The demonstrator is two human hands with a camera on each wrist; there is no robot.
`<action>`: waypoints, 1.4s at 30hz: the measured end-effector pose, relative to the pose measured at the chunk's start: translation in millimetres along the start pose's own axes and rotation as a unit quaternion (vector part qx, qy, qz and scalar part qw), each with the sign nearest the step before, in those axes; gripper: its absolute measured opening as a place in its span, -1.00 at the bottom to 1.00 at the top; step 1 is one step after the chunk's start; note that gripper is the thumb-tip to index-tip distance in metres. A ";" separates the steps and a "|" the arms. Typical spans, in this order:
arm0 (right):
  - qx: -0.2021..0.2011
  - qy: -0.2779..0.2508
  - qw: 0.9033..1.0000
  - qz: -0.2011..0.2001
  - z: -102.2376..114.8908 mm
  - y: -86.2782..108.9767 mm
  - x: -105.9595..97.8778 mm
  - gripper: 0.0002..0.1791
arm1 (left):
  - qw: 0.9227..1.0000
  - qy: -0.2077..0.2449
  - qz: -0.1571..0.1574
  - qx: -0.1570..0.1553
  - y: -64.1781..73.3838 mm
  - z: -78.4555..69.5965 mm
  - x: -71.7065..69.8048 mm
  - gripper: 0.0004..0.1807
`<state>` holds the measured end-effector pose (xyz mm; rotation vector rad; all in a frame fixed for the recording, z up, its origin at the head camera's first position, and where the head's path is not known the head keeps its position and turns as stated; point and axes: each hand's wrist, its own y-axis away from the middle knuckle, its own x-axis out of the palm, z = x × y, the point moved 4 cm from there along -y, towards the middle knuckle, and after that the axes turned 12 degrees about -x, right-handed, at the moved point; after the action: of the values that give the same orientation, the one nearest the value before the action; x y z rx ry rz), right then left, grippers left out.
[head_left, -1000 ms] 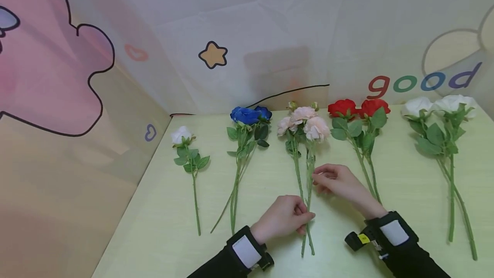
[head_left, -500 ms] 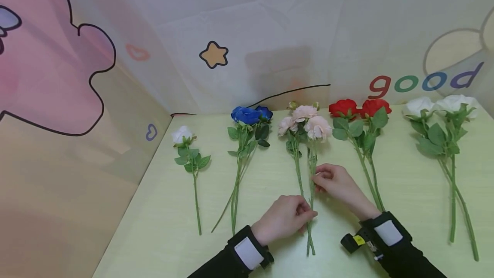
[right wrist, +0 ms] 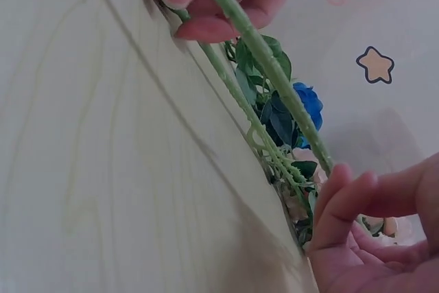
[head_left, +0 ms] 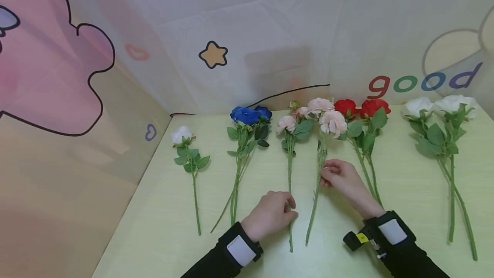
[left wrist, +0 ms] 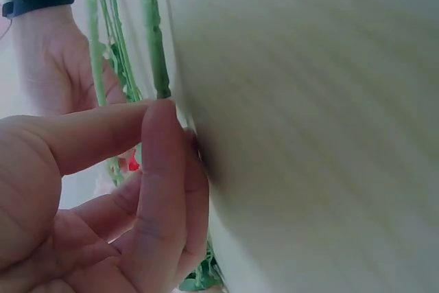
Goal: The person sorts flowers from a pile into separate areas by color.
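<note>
Two long-stemmed pale pink artificial flowers lie on the pale table between the hands. My left hand (head_left: 268, 214) pinches the lower stem of the left pink flower (head_left: 286, 124); the left wrist view shows thumb and finger closed at that stem (left wrist: 155, 39). My right hand (head_left: 346, 183) pinches the upper stem of the right pink flower (head_left: 333, 123), whose stem (right wrist: 271, 66) slants across the right wrist view, apart from the table. The two stems stand apart, with a strip of table between them. Some leaves and smaller blooms overlap near the heads.
Blue flowers (head_left: 247, 116) and a single white rose (head_left: 181, 134) lie to the left. Red flowers (head_left: 374, 108), partly behind the right pink blooms, and white flowers (head_left: 455, 104) lie to the right. A printed cloth wall (head_left: 270, 33) rises behind the table (head_left: 154, 235).
The crossed pink stems have come apart. My left hand has moved left with one, while the right hand has shifted slightly right with the other, its blooms now touching the red ones in view.
</note>
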<state>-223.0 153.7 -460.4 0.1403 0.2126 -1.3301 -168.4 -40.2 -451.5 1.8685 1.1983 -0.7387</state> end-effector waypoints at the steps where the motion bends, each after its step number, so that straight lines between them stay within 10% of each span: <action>1: 0.004 -0.001 1.000 0.001 -0.2 0.0 -0.2 -0.59 | 1.000 0.004 -0.001 -0.003 -0.2 1.4 -0.8 -0.92; 13: 0.011 -0.020 1.000 -0.019 -0.8 -0.3 -3.1 -0.59 | 0.998 0.063 0.000 -0.015 -4.9 15.8 -9.9 -0.93; 23: 0.012 0.008 0.997 0.081 -6.7 -3.7 15.1 -0.55 | 0.980 0.182 0.067 -0.035 -6.2 15.5 -10.8 -0.87; 42: -0.031 0.108 0.991 0.076 2.1 -8.0 19.9 -0.52 | 0.998 0.058 0.017 -0.017 -10.8 15.6 -8.5 -0.90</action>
<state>-226.1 132.5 -462.9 0.2449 0.4181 -1.1542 -182.6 -54.7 -456.2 1.9212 1.2401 -0.5945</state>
